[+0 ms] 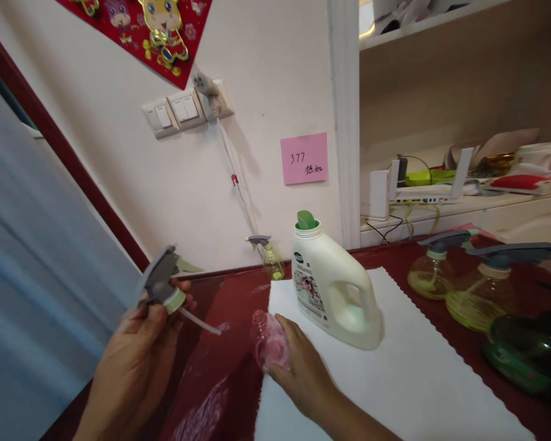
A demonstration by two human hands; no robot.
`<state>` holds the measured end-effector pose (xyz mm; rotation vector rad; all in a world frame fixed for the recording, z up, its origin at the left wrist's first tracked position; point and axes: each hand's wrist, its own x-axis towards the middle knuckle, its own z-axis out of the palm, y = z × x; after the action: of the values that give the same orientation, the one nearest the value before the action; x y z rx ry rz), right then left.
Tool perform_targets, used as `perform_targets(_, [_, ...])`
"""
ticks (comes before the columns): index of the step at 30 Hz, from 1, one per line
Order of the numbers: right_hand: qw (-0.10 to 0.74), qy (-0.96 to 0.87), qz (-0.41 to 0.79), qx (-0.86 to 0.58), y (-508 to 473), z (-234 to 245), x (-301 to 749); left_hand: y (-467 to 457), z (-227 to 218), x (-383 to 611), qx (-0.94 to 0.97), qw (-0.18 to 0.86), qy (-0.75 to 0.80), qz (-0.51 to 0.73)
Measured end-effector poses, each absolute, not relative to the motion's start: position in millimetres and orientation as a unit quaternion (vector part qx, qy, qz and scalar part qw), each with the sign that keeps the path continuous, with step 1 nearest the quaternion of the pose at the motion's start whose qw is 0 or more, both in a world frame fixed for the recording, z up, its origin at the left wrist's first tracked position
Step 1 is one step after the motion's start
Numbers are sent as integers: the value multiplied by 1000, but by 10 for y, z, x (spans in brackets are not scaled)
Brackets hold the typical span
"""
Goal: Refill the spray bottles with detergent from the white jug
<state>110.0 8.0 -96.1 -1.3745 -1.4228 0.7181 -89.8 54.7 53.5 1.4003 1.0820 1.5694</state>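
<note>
My left hand (140, 343) holds a spray head (163, 278) with a grey top, a pale green collar and a thin dip tube hanging out to the right. A small clear pink bottle (272, 340) with an uncovered neck is gripped in my right hand (298, 361), tilted a little over the edge of the white sheet. Spray head and bottle are apart. Behind my right hand a large white detergent jug (335, 288) stands upright, its cap off and a green spout showing in the mouth.
On the dark red table, a white sheet (395, 380) lies under the jug. A small spray bottle (273, 260) stands by the wall. Several spray bottles with yellowish liquid (480, 300) and a dark green container (514, 355) line the right. A router (422, 193) sits on the shelf; blue curtain (41, 245) hangs left.
</note>
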Motion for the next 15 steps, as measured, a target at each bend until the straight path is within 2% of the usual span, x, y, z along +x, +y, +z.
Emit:
perform_targets(4, [494,-596,289,-563,89,-974,1096,492,745,-516,494,462,264,688])
perform_targets(9, [491,-599,286,-564,110,-988,1101,609,648,-268,481,490,263,678])
perform_targets(15, [482,-600,288,-570,113,-983,1098,748,267,-209,470,530,302,638])
